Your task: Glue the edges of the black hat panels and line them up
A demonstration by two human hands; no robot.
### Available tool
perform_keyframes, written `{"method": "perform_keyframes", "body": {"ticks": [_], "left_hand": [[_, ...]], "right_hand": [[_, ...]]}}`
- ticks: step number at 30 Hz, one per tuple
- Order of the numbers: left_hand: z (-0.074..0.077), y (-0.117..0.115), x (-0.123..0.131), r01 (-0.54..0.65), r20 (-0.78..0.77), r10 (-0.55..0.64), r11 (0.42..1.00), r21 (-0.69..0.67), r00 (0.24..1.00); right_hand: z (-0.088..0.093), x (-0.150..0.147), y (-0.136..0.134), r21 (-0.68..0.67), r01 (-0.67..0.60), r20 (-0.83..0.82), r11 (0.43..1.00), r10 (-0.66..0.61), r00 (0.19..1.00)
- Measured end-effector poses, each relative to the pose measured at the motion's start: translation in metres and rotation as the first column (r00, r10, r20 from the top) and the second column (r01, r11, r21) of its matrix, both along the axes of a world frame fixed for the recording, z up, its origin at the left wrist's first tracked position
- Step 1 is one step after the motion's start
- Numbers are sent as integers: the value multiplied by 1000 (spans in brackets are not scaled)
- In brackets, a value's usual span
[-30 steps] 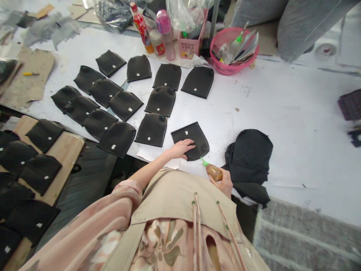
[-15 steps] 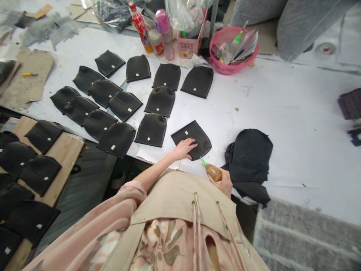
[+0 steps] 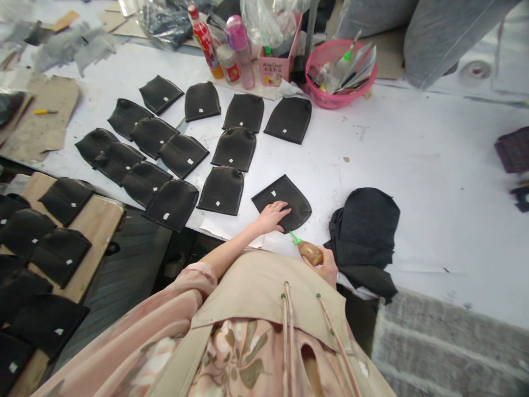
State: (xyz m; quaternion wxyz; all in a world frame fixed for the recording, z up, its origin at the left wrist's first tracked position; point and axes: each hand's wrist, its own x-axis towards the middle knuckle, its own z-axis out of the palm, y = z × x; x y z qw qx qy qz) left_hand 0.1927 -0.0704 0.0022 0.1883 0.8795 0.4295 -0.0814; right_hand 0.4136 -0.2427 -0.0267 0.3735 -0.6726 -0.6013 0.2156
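My left hand [image 3: 273, 216] lies flat with fingers apart on a black, round-ended fabric piece [image 3: 291, 194] that has a small white tag. In my right hand [image 3: 326, 267] is a squeeze bottle [image 3: 311, 253] of brown liquid with a green nozzle. Its tip points at the curved edge of the black piece near my left fingers; whether it touches cannot be made out. Right of the bottle rests a stack of black fabric pieces [image 3: 367, 231]. Similar tagged black pieces [image 3: 221, 190] lie in rows to the left.
At the back stand a red-labelled bottle [image 3: 204, 41], a pink-capped bottle [image 3: 242, 52], a jar [image 3: 228, 63], a pink box [image 3: 273, 70] and a pink basket [image 3: 341, 99]. More black pieces lie on a wooden board [image 3: 105, 212] at lower left. A yellow cutter [image 3: 45, 112] lies on cardboard.
My right hand has moved the squeeze bottle slightly left, its nozzle following the edge of the black piece. My left hand stays on the piece.
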Motion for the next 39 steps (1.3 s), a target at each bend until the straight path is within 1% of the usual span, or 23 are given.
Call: {"method": "perform_keyframes", "body": {"ticks": [4, 8, 14, 22, 24, 28, 32, 35, 39], "left_hand": [[0, 0, 0, 3, -5, -3, 1000, 8, 1000], [-2, 0, 0, 2, 0, -2, 1000, 19, 1000], [-3, -1, -1, 2, 4, -3, 999, 37, 1000], [-2, -1, 1, -9, 8, 8, 999, 43, 1000], [-3, -1, 1, -11, 9, 10, 999, 46, 1000], [-4, -2, 2, -24, 6, 24, 999, 48, 1000], [-4, -3, 3, -36, 10, 35, 998, 44, 999], [-4, -3, 3, -41, 14, 41, 998, 40, 999], [-5, -2, 3, -44, 14, 44, 999, 30, 999]], "right_hand": [[-7, 0, 1, 44, -32, 0, 999, 32, 999], [-9, 1, 3, 66, -54, -3, 996, 54, 999], [-8, 1, 2, 71, -65, -17, 995, 66, 998], [-2, -2, 5, 103, -28, -50, 994, 34, 998], [-2, -3, 7, 89, -28, -45, 996, 32, 998], [-5, -3, 9, 33, -69, -51, 997, 70, 996], [-7, 0, 5, -9, -106, -54, 994, 106, 993], [-9, 3, 1, -10, -125, -47, 992, 124, 991], [-9, 1, 0, 5, -83, -58, 997, 83, 995]]}}
